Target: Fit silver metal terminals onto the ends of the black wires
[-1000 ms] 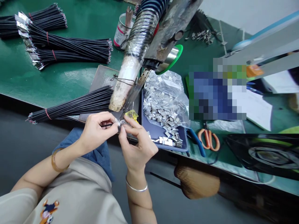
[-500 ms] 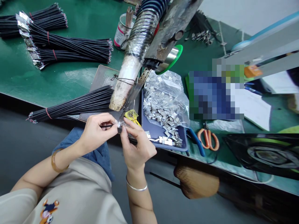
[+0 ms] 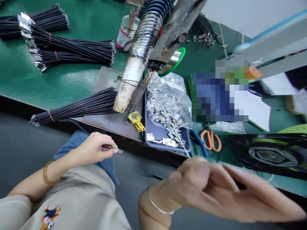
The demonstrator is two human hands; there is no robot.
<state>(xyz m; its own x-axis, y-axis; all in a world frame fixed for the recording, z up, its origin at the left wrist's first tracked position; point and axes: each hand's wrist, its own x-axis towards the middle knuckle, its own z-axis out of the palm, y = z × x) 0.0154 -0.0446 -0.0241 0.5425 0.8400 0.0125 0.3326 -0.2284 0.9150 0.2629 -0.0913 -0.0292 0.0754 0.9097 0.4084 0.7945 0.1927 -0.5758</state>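
The left hand (image 3: 97, 148) pinches one cable (image 3: 106, 147) near one bundle (image 3: 79, 106); I cannot tell whether the right hand (image 3: 211, 188) holds anything.

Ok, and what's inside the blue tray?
The tray holds a clear bag of small metal pieces, with others loose near its front edge. Whatever lies under the bag and pieces is covered and can't be seen.

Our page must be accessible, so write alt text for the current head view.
A person's left hand pinches a black cable tipped with a small shiny piece; the right hand, blurred, extends rightward in the foreground. Beyond them, a green bench holds bundles of black cables and a dark blue tray of small metal parts.
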